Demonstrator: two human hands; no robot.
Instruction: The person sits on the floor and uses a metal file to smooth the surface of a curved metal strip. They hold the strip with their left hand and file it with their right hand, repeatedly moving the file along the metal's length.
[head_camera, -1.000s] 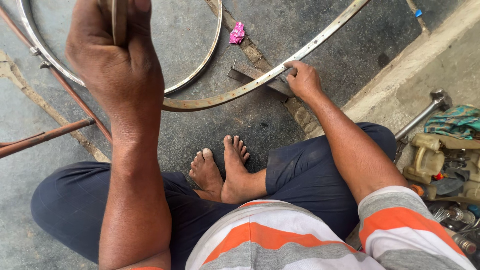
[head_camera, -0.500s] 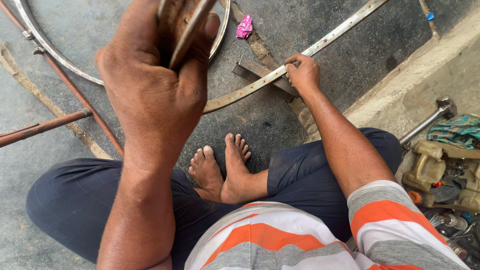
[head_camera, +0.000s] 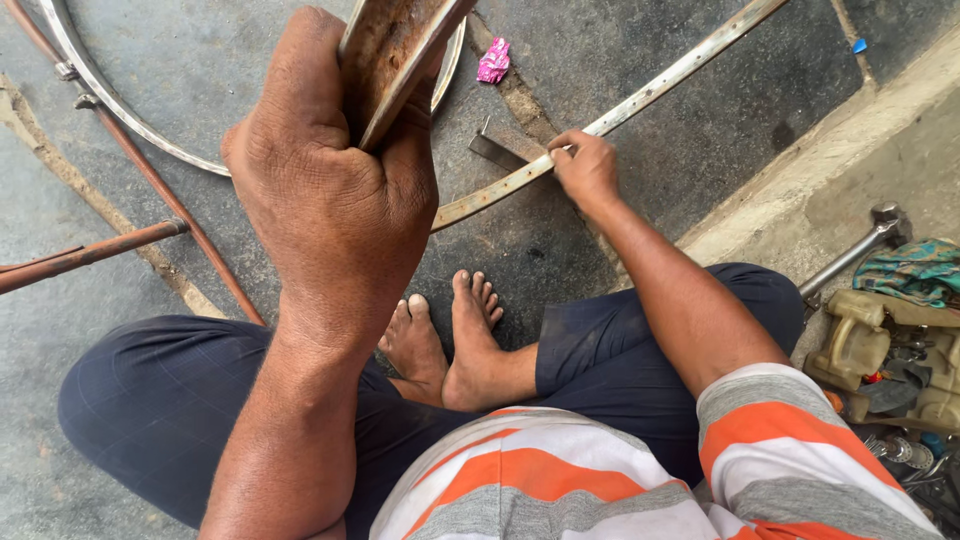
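My left hand (head_camera: 330, 200) is raised close to the camera, fist closed around a rusty metal rim (head_camera: 395, 45), gripping its near section. The same rim curves down to the ground, where my right hand (head_camera: 585, 170) presses a thin section (head_camera: 680, 75) against the dark concrete floor, next to a small flat metal block (head_camera: 500, 148). I sit cross-legged, bare feet (head_camera: 450, 340) below the rim.
A second round wheel rim (head_camera: 130, 125) lies on the floor at upper left, with rusty rods (head_camera: 90, 250) across it. A pink wrapper (head_camera: 493, 60) lies beyond. At right sit a hammer (head_camera: 860, 245), a cloth (head_camera: 915, 270) and cluttered tools (head_camera: 890, 350) past a concrete step.
My left hand has lifted the rim closer to the camera and shifted right. My right hand stays holding the rim on the floor.
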